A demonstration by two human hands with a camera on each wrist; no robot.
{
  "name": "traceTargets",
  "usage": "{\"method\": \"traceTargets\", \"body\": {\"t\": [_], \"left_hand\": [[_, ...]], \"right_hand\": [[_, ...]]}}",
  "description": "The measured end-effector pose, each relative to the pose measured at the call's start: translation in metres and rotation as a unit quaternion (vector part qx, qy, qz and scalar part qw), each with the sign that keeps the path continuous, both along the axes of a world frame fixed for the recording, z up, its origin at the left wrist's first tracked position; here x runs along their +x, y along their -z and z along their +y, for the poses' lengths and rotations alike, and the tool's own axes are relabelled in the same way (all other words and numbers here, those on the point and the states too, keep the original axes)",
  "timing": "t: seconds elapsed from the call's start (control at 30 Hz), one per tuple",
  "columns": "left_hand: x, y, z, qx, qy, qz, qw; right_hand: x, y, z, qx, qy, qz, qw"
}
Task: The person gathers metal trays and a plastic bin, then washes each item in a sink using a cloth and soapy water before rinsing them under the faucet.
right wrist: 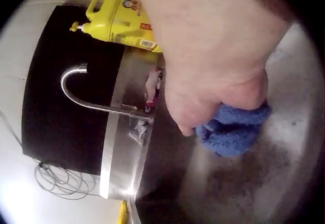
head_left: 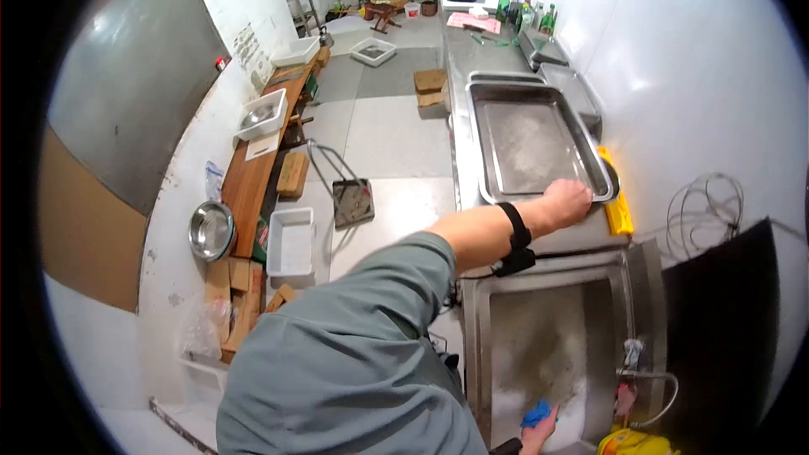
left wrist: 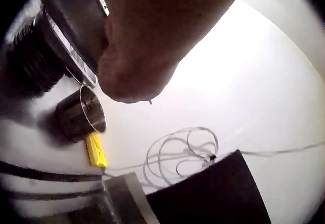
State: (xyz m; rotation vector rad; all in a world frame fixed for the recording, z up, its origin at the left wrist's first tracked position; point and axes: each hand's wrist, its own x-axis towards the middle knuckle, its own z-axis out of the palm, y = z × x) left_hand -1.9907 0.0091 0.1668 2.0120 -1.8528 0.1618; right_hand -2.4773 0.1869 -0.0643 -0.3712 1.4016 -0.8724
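My left hand [head_left: 569, 204] grips the near right corner of a large rectangular metal tray [head_left: 482, 147] on the steel counter. In the left wrist view the left hand [left wrist: 137, 76] overlaps the tray's edge, and its fingertips are hidden. Down in the metal sink [head_left: 600, 320], my right hand [head_left: 540, 434] holds a crumpled blue cloth [head_left: 537, 414]. The right wrist view shows the fingers of the right hand [right wrist: 218, 86] curled over the cloth [right wrist: 228, 135], low over the sink's stained, whitish bottom.
A curved faucet [right wrist: 68, 84] and a yellow jug [right wrist: 122, 18] stand along the sink's wall side. Beyond the tray lie a yellow bar-shaped thing [head_left: 618, 206] and a metal cup [left wrist: 73, 117]. Green bottles [head_left: 546, 21] stand farther along the counter. White tubs [head_left: 291, 244] are at left.
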Motion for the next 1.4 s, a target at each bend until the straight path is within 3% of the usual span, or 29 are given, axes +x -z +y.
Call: {"method": "traceTargets", "body": {"t": [0.1, 0.23, 0.3, 0.47, 0.7, 0.77, 0.83, 0.9, 0.97, 1.03, 1.07, 1.1, 1.13, 1.17, 1.2, 1.23, 1.27, 1.33, 1.4], "left_hand": [[0.038, 0.005, -0.036, 0.052, -0.021, -0.029, 0.998], [0.078, 0.047, -0.089, 0.094, -0.02, -0.036, 0.995], [0.088, 0.057, -0.097, 0.106, -0.042, 0.004, 0.994], [0.114, 0.066, -0.108, 0.11, -0.073, 0.081, 0.988], [0.124, 0.064, -0.095, 0.113, -0.048, 0.065, 0.99], [0.126, 0.062, -0.085, 0.171, -0.022, 0.055, 0.983], [0.121, 0.078, -0.079, 0.144, -0.044, 0.068, 0.986], [0.121, 0.074, -0.052, -0.029, -0.045, -0.014, 0.999], [0.117, 0.074, -0.023, -0.024, -0.031, 0.028, 0.999], [0.111, 0.075, 0.024, -0.165, 0.056, 0.096, 0.98], [0.107, 0.082, 0.051, -0.176, 0.055, 0.102, 0.978], [0.105, 0.089, 0.082, -0.129, 0.056, 0.122, 0.982], [0.104, 0.103, 0.114, -0.131, 0.05, 0.126, 0.982], [0.105, 0.117, 0.151, -0.114, 0.026, 0.093, 0.989], [0.105, 0.138, 0.186, -0.055, -0.004, 0.097, 0.994], [0.112, 0.137, 0.224, 0.1, -0.012, 0.139, 0.985], [0.116, 0.17, 0.259, 0.176, -0.045, 0.135, 0.974], [0.118, 0.184, 0.336, 0.351, -0.147, 0.182, 0.907], [0.121, 0.206, 0.406, 0.389, -0.245, 0.252, 0.852]], "right_hand": [[0.032, -0.005, -0.01, 0.034, 0.028, 0.012, 0.999], [0.044, 0.0, -0.015, 0.071, 0.006, 0.045, 0.996], [0.044, 0.002, -0.018, 0.082, -0.002, 0.059, 0.995], [0.061, -0.006, -0.025, 0.097, -0.003, 0.093, 0.991], [0.08, -0.003, -0.048, 0.105, -0.026, 0.124, 0.986], [0.08, 0.0, -0.056, 0.101, -0.036, 0.119, 0.987], [0.081, 0.0, -0.065, 0.092, -0.04, 0.12, 0.988], [0.081, 0.004, -0.076, 0.078, -0.049, 0.116, 0.989], [0.074, 0.011, -0.085, 0.059, -0.056, 0.112, 0.99], [0.06, 0.031, -0.098, 0.042, -0.062, 0.109, 0.991], [0.044, 0.048, -0.106, 0.05, -0.07, 0.125, 0.988], [0.023, 0.081, -0.119, 0.135, -0.106, 0.242, 0.955], [0.019, 0.092, -0.118, 0.1, -0.17, 0.218, 0.956], [0.035, 0.083, -0.112, 0.071, -0.128, 0.22, 0.964], [0.067, 0.067, -0.104, 0.039, -0.087, 0.22, 0.971], [0.095, 0.047, -0.1, 0.053, -0.117, 0.191, 0.973], [0.113, 0.03, -0.095, 0.068, -0.147, 0.166, 0.973], [0.129, 0.034, -0.099, 0.076, -0.237, 0.134, 0.959], [0.163, 0.035, -0.098, 0.044, -0.267, 0.161, 0.949]]}}
